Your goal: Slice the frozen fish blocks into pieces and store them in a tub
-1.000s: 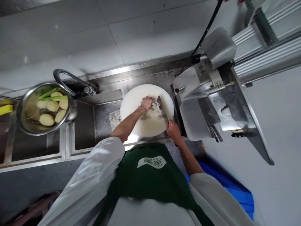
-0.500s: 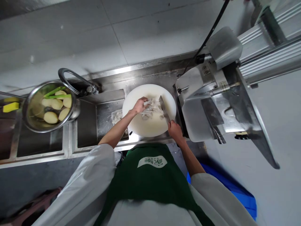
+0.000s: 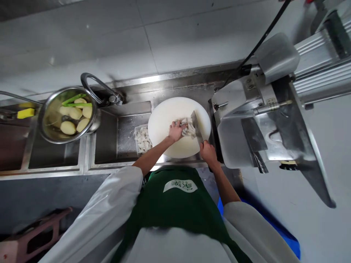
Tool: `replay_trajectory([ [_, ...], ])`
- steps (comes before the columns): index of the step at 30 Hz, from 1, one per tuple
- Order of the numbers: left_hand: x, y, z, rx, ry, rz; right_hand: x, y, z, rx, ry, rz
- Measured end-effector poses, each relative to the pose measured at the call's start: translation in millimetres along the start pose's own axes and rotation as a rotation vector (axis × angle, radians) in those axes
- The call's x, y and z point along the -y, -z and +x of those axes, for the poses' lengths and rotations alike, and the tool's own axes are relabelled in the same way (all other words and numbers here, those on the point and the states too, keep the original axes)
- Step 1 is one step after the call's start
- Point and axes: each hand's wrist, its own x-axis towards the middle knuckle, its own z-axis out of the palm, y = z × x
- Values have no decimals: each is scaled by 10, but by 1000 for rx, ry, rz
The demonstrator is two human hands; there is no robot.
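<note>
A round white cutting board (image 3: 161, 109) lies in front of me, with a small heap of whitish sliced food strips (image 3: 190, 129) near its middle right. My left hand (image 3: 177, 131) presses down on the left side of the heap, its fingers closed over the strips. In my right hand (image 3: 208, 151) I grip the handle of a cleaver (image 3: 196, 126), whose blade stands along the right side of the heap. A clear tub (image 3: 136, 143) to the left of the board holds more pale pieces. What kind of food it is, I cannot tell.
A steel bowl (image 3: 41, 120) with peeled potatoes (image 3: 68, 127) and green stalks stands by the faucet (image 3: 91, 86). Sinks (image 3: 105, 142) lie left. A metal slicer (image 3: 236, 109) stands close on the right, another knife (image 3: 253, 135) resting on it. A blue bin (image 3: 285, 237) sits below.
My left hand has come down on the strips and moved toward the cleaver. The strips are now gathered into a tighter heap beside the blade. The tub shows more fully.
</note>
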Motion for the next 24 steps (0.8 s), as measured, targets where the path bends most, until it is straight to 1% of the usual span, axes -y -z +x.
replay_trajectory([
  [3, 177, 48, 152, -34, 22, -139, -9, 13, 0, -3, 12, 1],
  [6, 422, 106, 261, -119, 15, -429, -21, 3, 0, -17, 18, 4],
  [8, 556, 133, 261, -161, 32, -668, -26, -14, -1, -29, 21, 2],
  [11, 691, 158, 142, -237, 90, -984, -28, -36, 0, -41, 27, -1],
  [14, 766, 171, -36, -331, 99, -1230, -28, -43, 1, -37, 24, -5],
  [16, 797, 185, -134, -378, 71, -1333, -30, -41, 1, -40, 19, -8],
  [19, 817, 230, -223, -436, 34, -1391, -36, -41, 3, -47, 12, -5],
  [24, 775, 325, -312, -492, 84, -1516, -49, -54, 18, -57, 8, -16],
])
